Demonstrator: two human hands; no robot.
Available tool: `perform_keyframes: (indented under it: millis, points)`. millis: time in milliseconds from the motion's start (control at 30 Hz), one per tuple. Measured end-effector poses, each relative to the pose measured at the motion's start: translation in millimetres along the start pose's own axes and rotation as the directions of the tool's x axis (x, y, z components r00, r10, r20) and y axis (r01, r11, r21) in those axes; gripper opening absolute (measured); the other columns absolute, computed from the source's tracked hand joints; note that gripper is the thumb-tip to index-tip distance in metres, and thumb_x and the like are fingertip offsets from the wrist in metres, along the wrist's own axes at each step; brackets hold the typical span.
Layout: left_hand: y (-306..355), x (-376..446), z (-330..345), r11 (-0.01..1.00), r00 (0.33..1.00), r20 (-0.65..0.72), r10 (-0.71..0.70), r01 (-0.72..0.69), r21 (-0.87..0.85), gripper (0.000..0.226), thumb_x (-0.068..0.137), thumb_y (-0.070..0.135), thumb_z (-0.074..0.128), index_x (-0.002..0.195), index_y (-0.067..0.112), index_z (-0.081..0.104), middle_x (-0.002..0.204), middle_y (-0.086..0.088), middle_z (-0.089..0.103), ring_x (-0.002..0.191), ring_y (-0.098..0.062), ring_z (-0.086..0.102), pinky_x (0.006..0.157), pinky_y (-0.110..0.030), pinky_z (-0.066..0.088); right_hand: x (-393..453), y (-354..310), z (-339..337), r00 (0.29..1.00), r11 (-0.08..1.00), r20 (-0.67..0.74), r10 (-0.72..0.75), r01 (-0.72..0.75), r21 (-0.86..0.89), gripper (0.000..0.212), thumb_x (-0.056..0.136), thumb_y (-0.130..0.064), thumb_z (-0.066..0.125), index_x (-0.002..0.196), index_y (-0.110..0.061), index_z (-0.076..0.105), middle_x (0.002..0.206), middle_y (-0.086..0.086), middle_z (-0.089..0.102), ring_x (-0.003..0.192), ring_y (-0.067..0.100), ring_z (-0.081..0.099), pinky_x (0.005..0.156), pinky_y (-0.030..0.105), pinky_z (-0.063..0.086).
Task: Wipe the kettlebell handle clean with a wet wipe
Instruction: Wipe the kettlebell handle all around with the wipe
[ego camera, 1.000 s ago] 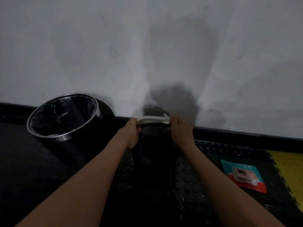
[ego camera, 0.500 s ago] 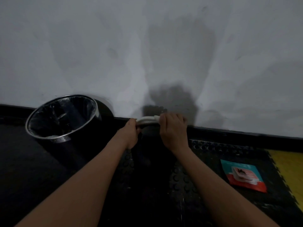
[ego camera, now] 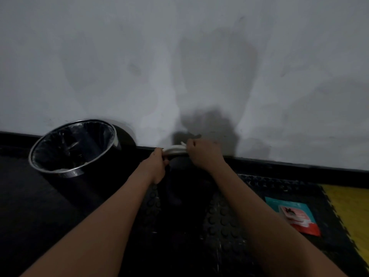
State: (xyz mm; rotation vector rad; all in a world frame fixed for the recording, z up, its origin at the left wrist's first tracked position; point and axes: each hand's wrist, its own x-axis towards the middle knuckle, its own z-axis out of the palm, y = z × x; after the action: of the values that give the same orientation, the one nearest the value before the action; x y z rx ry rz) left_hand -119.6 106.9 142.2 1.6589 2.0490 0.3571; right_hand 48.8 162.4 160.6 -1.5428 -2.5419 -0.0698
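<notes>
A black kettlebell (ego camera: 179, 176) stands on the dark studded floor mat, close to the wall. Its pale handle (ego camera: 173, 150) shows between my two hands. My left hand (ego camera: 157, 166) grips the left end of the handle. My right hand (ego camera: 203, 154) is closed over the handle's right part, with a white wet wipe (ego camera: 183, 144) bunched under the fingers and a corner of it sticking out. The right end of the handle is hidden under that hand.
A round bin (ego camera: 73, 146) with a black liner stands to the left by the wall. A teal and red wet wipe pack (ego camera: 295, 214) lies on the mat at right, next to a yellow mat tile (ego camera: 353, 212).
My right hand with the wipe has slid leftward along the handle toward my left hand, leaving less of the handle showing. The left hand has stayed in place.
</notes>
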Motion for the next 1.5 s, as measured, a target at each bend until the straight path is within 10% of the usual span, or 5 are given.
perform_keyframes:
  millis: [200, 500, 867, 1267, 1500]
  points:
    - [1.5, -1.6, -2.7, 1.000, 1.000, 0.014, 0.006, -0.006, -0.003, 0.046, 0.098, 0.029, 0.047, 0.137, 0.011, 0.033, 0.139, -0.016, 0.049, 0.117, -0.037, 0.055, 0.098, -0.041, 0.043, -19.0, 1.3, 22.7, 0.913, 0.892, -0.316, 0.259, -0.100, 0.442, 0.034, 0.094, -0.035, 0.032, 0.071, -0.020, 0.052, 0.075, 0.004, 0.065, 0.079, 0.028, 0.061, 0.079, 0.040, 0.042]
    - [-2.4, -3.1, -3.6, 1.000, 1.000, 0.011, 0.016, -0.016, -0.010, 0.042, 0.098, 0.028, 0.047, 0.134, 0.010, 0.034, 0.138, -0.015, 0.050, 0.117, -0.038, 0.056, 0.100, -0.043, 0.042, 12.3, 28.1, -5.3, 0.937, 0.983, 0.346, 0.051, -0.109, 0.150, 0.023, 0.092, -0.021, 0.048, 0.111, -0.007, 0.049, 0.118, 0.026, 0.057, 0.110, 0.040, 0.057, 0.093, 0.048, 0.046]
    - [0.3, -4.3, -1.7, 1.000, 1.000, -0.004, 0.018, -0.018, -0.002, 0.042, 0.099, 0.028, 0.046, 0.135, 0.011, 0.033, 0.138, -0.019, 0.049, 0.114, -0.039, 0.056, 0.097, -0.041, 0.044, -29.7, 4.8, 34.9, 0.894, 0.964, -0.412, 0.179, -0.076, 0.254, 0.021, 0.094, -0.031, 0.033, 0.083, -0.027, 0.050, 0.081, -0.006, 0.058, 0.083, 0.020, 0.053, 0.086, 0.039, 0.035]
    - [-2.9, -4.8, -4.6, 1.000, 1.000, 0.017, 0.016, -0.016, -0.004, 0.044, 0.098, 0.034, 0.046, 0.135, 0.014, 0.034, 0.137, -0.017, 0.050, 0.116, -0.040, 0.055, 0.098, -0.044, 0.044, 4.3, 0.6, -8.8, 0.996, 0.996, 0.083, -0.015, 0.022, -0.084, 0.027, 0.096, -0.017, 0.035, 0.113, -0.003, 0.051, 0.110, 0.021, 0.062, 0.098, 0.042, 0.062, 0.086, 0.053, 0.044]
    - [-3.7, -3.6, -5.8, 1.000, 1.000, 0.016, 0.014, -0.014, -0.002, 0.042, 0.097, 0.035, 0.049, 0.132, 0.014, 0.038, 0.134, -0.015, 0.053, 0.114, -0.037, 0.057, 0.096, -0.043, 0.045, -21.6, -9.3, 23.5, 0.928, 0.987, -0.370, 0.042, 0.018, 0.157, 0.026, 0.098, -0.036, 0.032, 0.091, -0.027, 0.056, 0.087, -0.006, 0.060, 0.086, 0.023, 0.055, 0.095, 0.046, 0.035]
